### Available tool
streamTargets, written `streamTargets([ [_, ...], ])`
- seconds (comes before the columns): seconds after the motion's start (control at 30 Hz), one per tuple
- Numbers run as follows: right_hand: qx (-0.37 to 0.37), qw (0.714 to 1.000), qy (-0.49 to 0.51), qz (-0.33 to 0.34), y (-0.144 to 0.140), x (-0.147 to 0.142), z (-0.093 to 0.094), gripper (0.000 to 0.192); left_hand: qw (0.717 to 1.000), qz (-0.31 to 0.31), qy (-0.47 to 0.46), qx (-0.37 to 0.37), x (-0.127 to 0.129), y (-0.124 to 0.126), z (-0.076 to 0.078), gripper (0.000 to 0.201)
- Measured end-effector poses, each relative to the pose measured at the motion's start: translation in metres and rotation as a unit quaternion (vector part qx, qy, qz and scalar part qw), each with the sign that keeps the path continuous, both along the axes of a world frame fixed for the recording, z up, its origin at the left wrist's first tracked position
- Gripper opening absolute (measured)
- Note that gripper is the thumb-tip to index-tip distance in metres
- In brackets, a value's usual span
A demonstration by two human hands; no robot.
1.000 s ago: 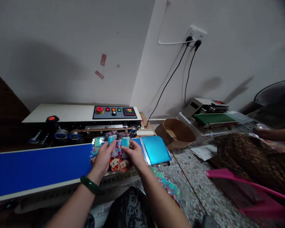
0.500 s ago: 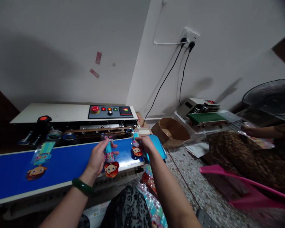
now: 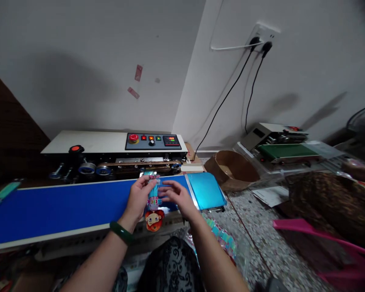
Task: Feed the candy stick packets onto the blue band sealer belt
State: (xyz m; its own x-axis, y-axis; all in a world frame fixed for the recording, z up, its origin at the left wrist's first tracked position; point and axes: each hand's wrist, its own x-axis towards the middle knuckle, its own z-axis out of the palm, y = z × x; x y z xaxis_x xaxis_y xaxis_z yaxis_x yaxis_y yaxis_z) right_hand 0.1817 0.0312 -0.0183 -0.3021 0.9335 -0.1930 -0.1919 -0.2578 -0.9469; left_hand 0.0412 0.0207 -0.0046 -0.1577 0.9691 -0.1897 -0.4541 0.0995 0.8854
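The cartoon-headed toy packet [image 3: 153, 202] lay between both hands over the near edge of the blue conveyor belt [image 3: 63, 209], its long axis running away from the person toward the sealer's control panel [image 3: 153, 141]. The left hand [image 3: 139, 198] pinched its left edge, wrist straight. The right hand [image 3: 176, 196] rested loosely open against its right side, fingers spread.
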Motion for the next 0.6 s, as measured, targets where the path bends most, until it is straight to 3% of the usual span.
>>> streamTargets([
  [0.13, -0.005, 1.0, -0.014, 0.006, -0.016, -0.011, -0.003, 0.033, 0.999, -0.002, 0.036, -0.01, 0.002, -0.002, -0.001, 0.016],
  [0.27, -0.003, 1.0, -0.005, 0.0, -0.021, -0.005, -0.009, 0.028, 0.999, -0.026, 0.011, -0.025, 0.008, -0.005, -0.001, 0.013],
  [0.5, -0.013, 1.0, -0.007, -0.018, -0.037, 0.0, -0.01, 0.025, 0.997, -0.037, 0.059, -0.024, 0.02, -0.011, 0.003, 0.012],
  [0.6, -0.032, 0.997, -0.014, -0.066, -0.036, 0.008, -0.012, 0.027, 0.997, -0.036, 0.064, -0.024, 0.019, -0.01, 0.003, 0.016],
])
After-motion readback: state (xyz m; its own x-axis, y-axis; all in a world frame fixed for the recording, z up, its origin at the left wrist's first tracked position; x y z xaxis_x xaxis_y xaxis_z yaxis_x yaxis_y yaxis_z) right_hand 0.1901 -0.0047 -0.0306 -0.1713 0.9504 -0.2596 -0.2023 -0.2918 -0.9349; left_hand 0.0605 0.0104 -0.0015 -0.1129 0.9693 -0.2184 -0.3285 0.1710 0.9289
